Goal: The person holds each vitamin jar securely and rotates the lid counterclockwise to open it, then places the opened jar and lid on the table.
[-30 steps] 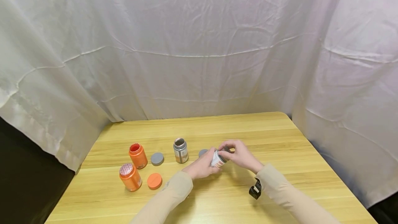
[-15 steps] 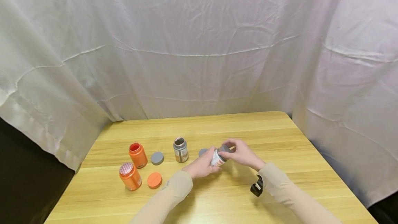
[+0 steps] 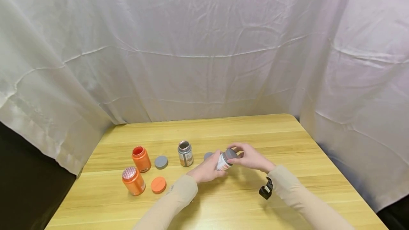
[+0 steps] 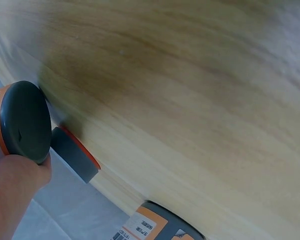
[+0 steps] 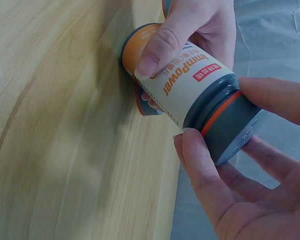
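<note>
A white and orange supplement bottle [image 5: 190, 80] with a dark grey base is tilted above the table. My left hand [image 3: 209, 170] grips its body, thumb along the label in the right wrist view. The grey cap [image 5: 232, 125] sits over the bottle's mouth, an orange ring showing at its lower edge. Thumb and fingertips of my right hand [image 3: 250, 157] hold this cap by its sides. In the left wrist view the bottle's round base [image 4: 27, 120] faces the camera. How tightly the cap is seated cannot be told.
An uncapped grey bottle [image 3: 185, 155] stands left of my hands. Farther left are two uncapped orange bottles, one open-mouthed [image 3: 141, 159], one foil-sealed [image 3: 133, 182]. A grey cap [image 3: 161, 162] and an orange cap [image 3: 158, 185] lie near them. Another grey cap [image 4: 75, 155] lies behind my left hand.
My right hand has shifted slightly to the right and its fingers have changed position around the cap, exposing more of the cap's top. The left hand and bottle stay nearly still.
</note>
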{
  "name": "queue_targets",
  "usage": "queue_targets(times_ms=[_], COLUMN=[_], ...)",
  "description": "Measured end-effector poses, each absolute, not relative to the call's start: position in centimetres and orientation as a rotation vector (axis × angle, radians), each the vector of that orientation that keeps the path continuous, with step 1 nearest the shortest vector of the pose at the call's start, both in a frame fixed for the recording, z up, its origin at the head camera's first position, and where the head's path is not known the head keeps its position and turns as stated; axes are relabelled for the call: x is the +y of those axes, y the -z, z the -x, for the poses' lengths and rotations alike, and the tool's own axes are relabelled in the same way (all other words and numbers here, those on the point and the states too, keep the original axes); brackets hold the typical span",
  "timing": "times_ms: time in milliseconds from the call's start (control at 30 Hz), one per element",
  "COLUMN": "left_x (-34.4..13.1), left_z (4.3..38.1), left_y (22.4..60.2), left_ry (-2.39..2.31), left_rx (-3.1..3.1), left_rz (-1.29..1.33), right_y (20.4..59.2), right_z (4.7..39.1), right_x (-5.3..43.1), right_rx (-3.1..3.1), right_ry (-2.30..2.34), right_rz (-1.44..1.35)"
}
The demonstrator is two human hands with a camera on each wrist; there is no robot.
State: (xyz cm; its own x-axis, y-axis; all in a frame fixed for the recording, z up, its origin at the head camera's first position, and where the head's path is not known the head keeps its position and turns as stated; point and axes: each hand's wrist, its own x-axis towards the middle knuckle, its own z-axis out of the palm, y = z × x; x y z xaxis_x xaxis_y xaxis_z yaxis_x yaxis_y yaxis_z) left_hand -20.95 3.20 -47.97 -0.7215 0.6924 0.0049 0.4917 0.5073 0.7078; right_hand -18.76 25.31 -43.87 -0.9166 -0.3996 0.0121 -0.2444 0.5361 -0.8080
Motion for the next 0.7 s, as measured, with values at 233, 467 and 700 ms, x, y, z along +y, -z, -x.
queue_targets(times_ms=[233, 467, 700], left_x=[3.2, 3.1, 2.8], left_z=[20.8, 20.8, 20.3], left_y=[47.9, 47.9, 47.9], left_ry=[-1.03, -1.049, -1.143], left_rx=[2.467, 2.454, 2.432], left_rz=[-0.997, -1.001, -1.045], right_y=[43.5, 43.4, 43.3], right_z=[18.5, 18.4, 18.1], right_x=[25.6, 25.9, 26.5], right_rx=[2.602, 2.554, 2.647], right_ry=[1.288, 1.341, 1.39], right_rz=[0.715, 0.755, 0.725])
